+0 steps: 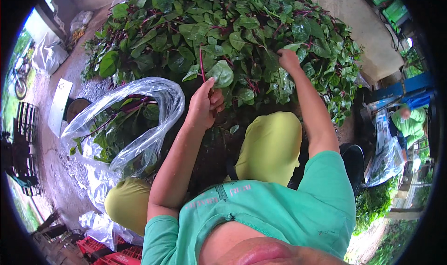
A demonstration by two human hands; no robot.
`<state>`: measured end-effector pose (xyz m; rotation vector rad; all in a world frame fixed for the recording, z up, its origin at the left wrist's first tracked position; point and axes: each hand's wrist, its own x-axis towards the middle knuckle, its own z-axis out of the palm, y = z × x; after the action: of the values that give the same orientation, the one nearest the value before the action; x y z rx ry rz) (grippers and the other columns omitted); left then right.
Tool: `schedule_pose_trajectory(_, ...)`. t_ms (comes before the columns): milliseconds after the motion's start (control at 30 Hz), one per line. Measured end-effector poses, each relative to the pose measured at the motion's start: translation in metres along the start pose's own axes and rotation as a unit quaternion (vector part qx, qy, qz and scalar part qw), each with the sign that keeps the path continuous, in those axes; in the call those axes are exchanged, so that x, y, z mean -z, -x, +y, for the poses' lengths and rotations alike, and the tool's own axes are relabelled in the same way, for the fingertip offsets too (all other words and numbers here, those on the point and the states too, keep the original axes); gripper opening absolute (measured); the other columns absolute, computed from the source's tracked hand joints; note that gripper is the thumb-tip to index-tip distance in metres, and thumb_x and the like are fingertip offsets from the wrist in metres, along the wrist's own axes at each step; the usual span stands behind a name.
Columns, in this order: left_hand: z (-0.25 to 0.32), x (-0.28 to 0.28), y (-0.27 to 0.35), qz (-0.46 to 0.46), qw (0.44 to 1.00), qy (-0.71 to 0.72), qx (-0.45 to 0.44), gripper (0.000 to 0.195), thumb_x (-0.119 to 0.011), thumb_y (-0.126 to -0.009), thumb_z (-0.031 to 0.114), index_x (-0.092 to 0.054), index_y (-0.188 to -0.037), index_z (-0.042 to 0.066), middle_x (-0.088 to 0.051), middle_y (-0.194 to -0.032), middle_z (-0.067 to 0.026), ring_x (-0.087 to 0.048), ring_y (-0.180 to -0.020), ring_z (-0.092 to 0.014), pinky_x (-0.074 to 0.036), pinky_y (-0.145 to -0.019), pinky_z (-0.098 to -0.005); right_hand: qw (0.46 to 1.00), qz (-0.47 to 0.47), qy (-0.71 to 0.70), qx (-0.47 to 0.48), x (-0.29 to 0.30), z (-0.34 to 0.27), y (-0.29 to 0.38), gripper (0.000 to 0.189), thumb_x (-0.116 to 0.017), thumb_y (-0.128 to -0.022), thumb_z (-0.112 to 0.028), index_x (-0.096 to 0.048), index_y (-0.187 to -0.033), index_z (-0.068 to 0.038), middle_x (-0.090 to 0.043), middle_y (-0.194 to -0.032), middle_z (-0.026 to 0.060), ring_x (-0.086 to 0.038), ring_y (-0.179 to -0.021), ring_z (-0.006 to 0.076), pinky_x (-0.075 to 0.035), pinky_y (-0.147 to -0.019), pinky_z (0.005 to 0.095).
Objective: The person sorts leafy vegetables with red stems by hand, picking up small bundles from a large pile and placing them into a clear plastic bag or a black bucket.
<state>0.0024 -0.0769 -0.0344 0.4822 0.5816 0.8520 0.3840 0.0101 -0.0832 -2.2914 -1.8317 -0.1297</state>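
Observation:
A large heap of Malabar spinach (223, 31), with glossy green leaves and purple-red stems, lies in front of me. My left hand (206, 102) pinches a cut spinach sprig (202, 64) by its red stem, held upright at the near edge of the heap. Farther right, my right hand (290, 59) reaches into the leaves with its fingers curled. Leaves partly hide those fingertips, so whether they grip anything is unclear. Left of my left forearm stands a clear plastic bag (174, 94) with its mouth rolled wide. Leafy spinach stems (134, 108) lie inside it.
A white panel (60, 106) stands on the wet concrete floor (52, 167) beyond the bag. Red plastic crates (115, 252) are at lower left, near loose clear plastic (97, 223). On the right, another person (410, 123) is beside plastic bags (386, 163). A motorcycle (20, 78) is far left.

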Motion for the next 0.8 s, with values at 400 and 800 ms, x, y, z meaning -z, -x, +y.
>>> schedule_pose_trajectory(400, -0.001, -0.015, -0.007, 0.019, 0.999, 0.027, 0.021, 0.028, -0.048, -0.090, 0.041, -0.044, -0.095, 0.013, -0.058, -0.073, -0.0008, -0.034, -0.048, -0.006, -0.032, -0.049, -0.0233, 0.917, 0.280, -0.142, 0.247, 0.203, -0.169, 0.093, 0.012, -0.061, -0.082, -0.017, -0.067, -0.089, -0.008, -0.063, -0.082, 0.0091, -0.061, -0.072, 0.0229, -0.048, -0.064, 0.0320)
schedule_pose_trajectory(800, -0.004, 0.016, -0.025, 0.039, 0.993, 0.100, -0.048, 0.022, -0.047, -0.094, 0.027, -0.052, -0.103, 0.008, -0.060, -0.087, -0.0068, -0.061, -0.070, -0.017, -0.049, -0.056, -0.0316, 0.898, -0.114, -0.239, 0.352, 0.133, -0.205, 0.087, 0.022, -0.070, -0.073, -0.009, -0.066, -0.094, -0.006, -0.066, -0.090, 0.0072, -0.061, -0.083, 0.0188, -0.048, -0.076, 0.0313)
